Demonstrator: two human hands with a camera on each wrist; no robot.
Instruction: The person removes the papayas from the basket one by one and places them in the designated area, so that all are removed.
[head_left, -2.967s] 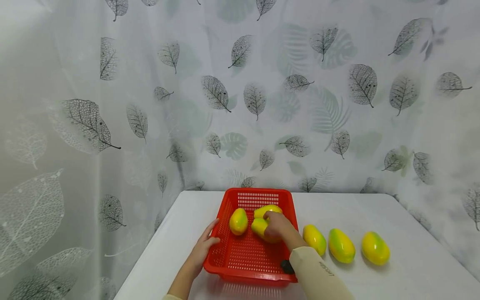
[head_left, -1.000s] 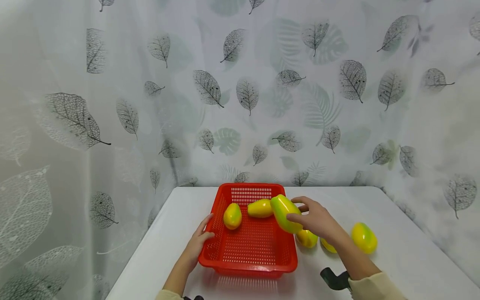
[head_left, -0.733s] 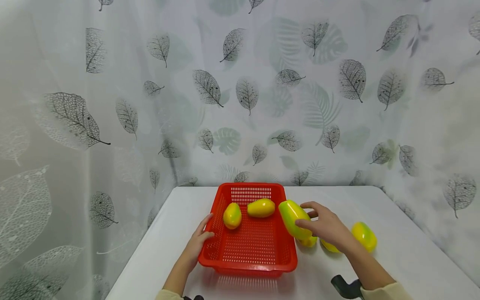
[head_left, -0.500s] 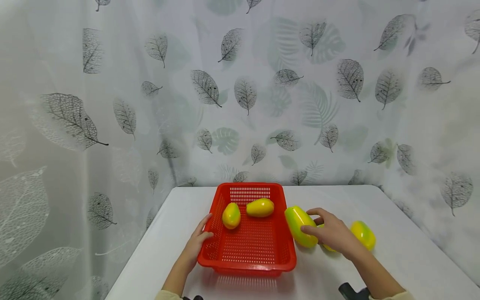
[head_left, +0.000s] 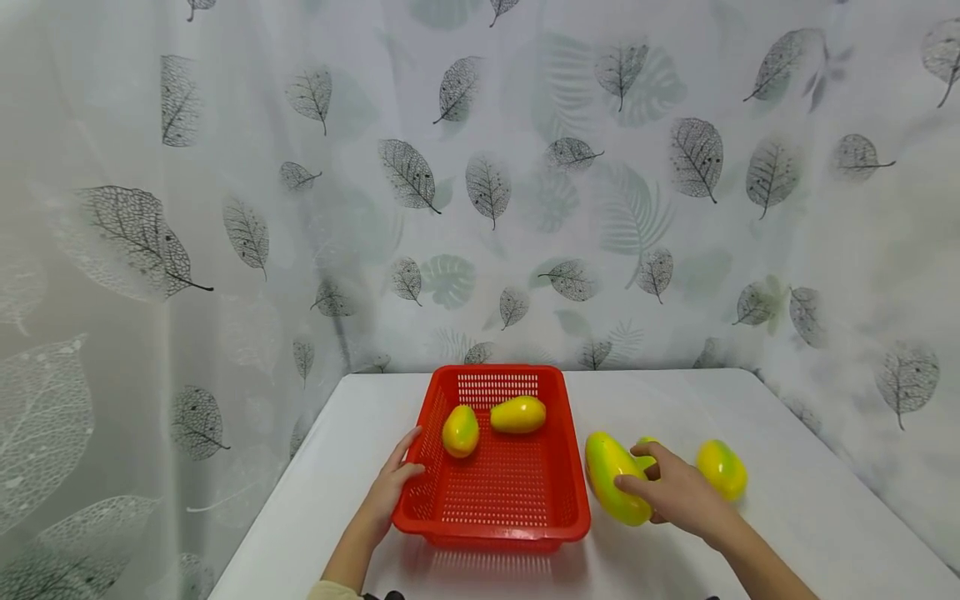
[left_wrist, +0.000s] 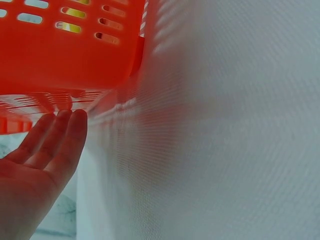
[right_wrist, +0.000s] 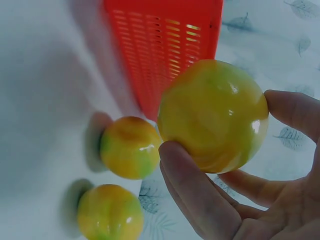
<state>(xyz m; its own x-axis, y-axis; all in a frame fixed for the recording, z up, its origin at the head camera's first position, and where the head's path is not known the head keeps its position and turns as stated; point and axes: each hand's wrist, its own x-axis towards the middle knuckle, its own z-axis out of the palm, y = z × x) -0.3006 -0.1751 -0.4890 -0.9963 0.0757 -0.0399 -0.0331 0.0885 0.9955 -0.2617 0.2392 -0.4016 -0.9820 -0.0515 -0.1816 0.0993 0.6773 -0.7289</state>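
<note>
A yellow-green papaya [head_left: 617, 483] is in my right hand [head_left: 678, 493], just outside the right wall of the red basket [head_left: 491, 532]. Thumb and fingers curve round the papaya [right_wrist: 215, 115] in the right wrist view, where it hangs apart from the table. Inside the basket lie two papayas, one upright in view [head_left: 461, 432] at the left and another papaya [head_left: 518, 414] lying sideways towards the back. My left hand [head_left: 384, 493] rests at the basket's left side. Its fingers [left_wrist: 70, 135] are straight against the outer wall in the left wrist view.
More papayas lie on the white table [head_left: 757, 533] to the right: one papaya [head_left: 722, 469] farther out, another papaya [head_left: 646, 451] partly behind my right hand. A leaf-patterned curtain [head_left: 487, 250] stands behind and at both sides.
My right hand has lifted one papaya out of the basket, over its right rim, and carried it right and down towards the table. The left hand stays at the basket's side.
</note>
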